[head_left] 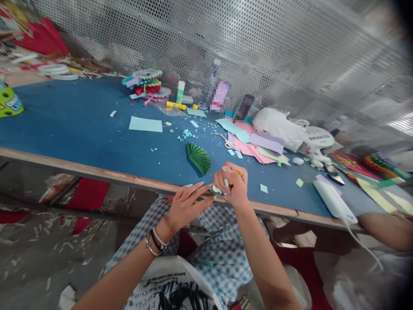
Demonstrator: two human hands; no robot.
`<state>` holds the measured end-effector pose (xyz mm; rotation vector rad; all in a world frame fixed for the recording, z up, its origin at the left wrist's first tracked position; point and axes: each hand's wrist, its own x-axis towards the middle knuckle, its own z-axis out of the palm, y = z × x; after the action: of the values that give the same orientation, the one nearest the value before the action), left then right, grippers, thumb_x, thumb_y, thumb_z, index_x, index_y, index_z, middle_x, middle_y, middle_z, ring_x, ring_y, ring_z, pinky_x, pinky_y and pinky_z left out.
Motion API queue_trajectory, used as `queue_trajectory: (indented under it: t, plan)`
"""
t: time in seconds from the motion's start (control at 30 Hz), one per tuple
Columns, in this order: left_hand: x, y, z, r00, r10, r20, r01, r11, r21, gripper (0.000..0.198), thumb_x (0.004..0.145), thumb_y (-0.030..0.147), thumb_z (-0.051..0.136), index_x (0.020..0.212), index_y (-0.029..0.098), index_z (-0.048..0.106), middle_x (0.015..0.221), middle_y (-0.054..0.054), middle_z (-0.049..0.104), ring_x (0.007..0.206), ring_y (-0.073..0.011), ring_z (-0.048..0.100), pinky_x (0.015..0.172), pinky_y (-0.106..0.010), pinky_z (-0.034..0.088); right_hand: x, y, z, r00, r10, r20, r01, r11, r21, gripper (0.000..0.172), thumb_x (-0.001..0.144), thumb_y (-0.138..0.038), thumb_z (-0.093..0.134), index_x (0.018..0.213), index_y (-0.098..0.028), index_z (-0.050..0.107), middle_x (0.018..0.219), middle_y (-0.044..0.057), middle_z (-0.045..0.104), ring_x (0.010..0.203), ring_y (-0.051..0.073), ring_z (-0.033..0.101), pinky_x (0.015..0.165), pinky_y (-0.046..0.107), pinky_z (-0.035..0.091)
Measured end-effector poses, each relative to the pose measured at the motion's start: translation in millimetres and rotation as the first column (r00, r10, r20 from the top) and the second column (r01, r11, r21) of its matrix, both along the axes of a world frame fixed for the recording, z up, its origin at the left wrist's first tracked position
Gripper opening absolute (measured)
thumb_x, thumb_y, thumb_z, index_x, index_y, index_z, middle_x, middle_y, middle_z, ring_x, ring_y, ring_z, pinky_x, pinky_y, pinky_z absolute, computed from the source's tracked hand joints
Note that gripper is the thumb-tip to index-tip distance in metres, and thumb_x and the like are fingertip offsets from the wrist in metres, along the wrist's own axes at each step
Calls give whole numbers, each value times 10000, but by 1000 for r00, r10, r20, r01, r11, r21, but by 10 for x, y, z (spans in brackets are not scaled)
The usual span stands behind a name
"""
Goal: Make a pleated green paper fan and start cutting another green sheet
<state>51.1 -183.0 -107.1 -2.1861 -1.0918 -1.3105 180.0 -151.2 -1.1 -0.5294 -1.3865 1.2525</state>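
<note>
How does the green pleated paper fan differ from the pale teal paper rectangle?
The green pleated paper fan is dark green; the pale teal paper rectangle is light. The fan is folded into ridges and spread in a wedge; the rectangle lies smooth and flat. The fan sits near the right hand; the rectangle lies farther back and left. Both are paper, resting on the blue table.
</note>
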Motion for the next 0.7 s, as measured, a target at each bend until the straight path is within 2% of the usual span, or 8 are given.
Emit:
queue_trajectory:
  t: [0.2,0.33,0.53,0.6,0.7]
  plan:
    - [17,-13,12,1000,20,15,-21,1000,10,252,800,362,658,1051,381,646,1120,67,675,1061,-156,563,951,-322,338,-33,-47,-22,996,-52,74,49,998,45,423,820,-307,575,468,-192,370,327,-65,354,307,56,286,364,212,207]
    - [26,-15,37,1000,16,23,-17,1000,16,224,797,357,661,1021,361,661,1093,56,686,1047,-160,568,945,-321,343,-26,-70,-54,994,-56,94,51,997,52,438,816,-341,573,461,-201,356,328,-64,346,307,61,285,358,224,202]
    - [23,-13,24,999,11,37,-12,1000,29,194,798,354,659,992,339,672,1032,36,701,1040,-162,574,951,-319,349,10,-82,-58,952,-13,306,1,999,41,462,820,-427,561,469,-205,360,360,-64,354,353,63,298,393,229,245]
    - [19,-16,19,999,12,36,-13,1000,20,199,801,357,655,998,344,671,1037,34,697,1050,-158,572,961,-312,346,10,-76,-41,952,2,307,-13,999,35,459,820,-425,563,469,-204,366,362,-64,358,358,64,306,397,229,246]
    - [13,-24,28,1000,10,25,-10,1000,-2,220,804,359,651,1023,364,661,1072,40,688,1064,-155,569,969,-309,344,9,-59,-14,976,29,214,-35,999,28,450,841,-382,547,473,-203,359,354,-68,349,340,62,296,388,227,223]
